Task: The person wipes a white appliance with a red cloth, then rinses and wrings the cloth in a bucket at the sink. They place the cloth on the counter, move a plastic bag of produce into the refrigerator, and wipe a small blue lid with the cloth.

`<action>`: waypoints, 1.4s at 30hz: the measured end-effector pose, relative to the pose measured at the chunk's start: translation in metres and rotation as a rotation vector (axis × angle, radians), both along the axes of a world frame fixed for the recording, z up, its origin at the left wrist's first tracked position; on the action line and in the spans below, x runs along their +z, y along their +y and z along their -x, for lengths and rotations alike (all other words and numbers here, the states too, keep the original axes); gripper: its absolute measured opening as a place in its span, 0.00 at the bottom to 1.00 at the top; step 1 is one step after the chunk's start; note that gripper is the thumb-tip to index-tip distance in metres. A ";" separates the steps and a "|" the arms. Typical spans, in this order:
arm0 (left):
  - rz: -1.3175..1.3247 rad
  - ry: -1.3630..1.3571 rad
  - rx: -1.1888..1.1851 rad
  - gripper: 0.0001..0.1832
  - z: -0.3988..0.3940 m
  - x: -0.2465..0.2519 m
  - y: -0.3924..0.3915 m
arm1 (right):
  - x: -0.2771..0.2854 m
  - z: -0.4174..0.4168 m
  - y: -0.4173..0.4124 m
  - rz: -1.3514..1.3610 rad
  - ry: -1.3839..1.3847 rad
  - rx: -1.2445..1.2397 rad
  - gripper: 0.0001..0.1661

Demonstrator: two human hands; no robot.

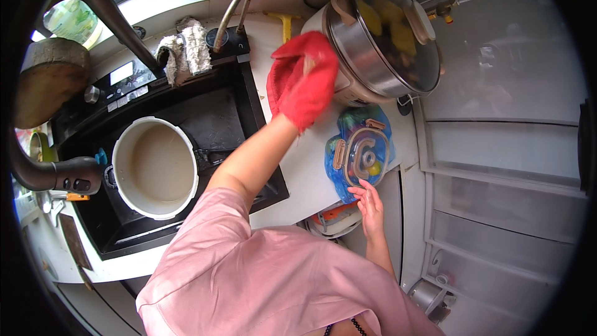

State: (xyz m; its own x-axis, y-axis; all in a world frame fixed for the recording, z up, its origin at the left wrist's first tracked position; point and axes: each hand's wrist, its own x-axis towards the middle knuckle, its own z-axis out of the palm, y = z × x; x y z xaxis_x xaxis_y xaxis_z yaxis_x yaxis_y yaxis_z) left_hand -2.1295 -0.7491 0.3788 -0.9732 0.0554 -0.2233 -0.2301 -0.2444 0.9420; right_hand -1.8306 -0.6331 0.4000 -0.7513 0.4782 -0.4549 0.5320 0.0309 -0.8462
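Note:
My left hand point(307, 79) is wrapped in a red cloth point(317, 95), which hides most of its fingers. It reaches across the counter to the side of a beige electric steamer point(368, 51). Yellow pieces and darker food show through the steamer's clear lid point(396, 23). My right hand point(371, 205), holding nothing, has its fingers apart at the near edge of a clip-lid food container point(366, 156). Whether they touch it is unclear. The container sits on a blue plastic bag point(335, 168). A white pot point(156, 168) of cloudy liquid stands in the black sink point(219, 112).
A dark faucet point(107, 18) arches over the sink's left side. Grey rags point(186, 49) hang at the back rim, near a curved metal spout point(231, 14). A yellow-handled tool point(287, 25) lies behind the red cloth. Frosted panels point(503, 149) rise at the right.

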 end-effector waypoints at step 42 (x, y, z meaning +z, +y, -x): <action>0.688 0.797 -0.210 0.11 -0.073 -0.097 0.067 | -0.018 -0.037 0.008 0.022 0.080 -0.098 0.23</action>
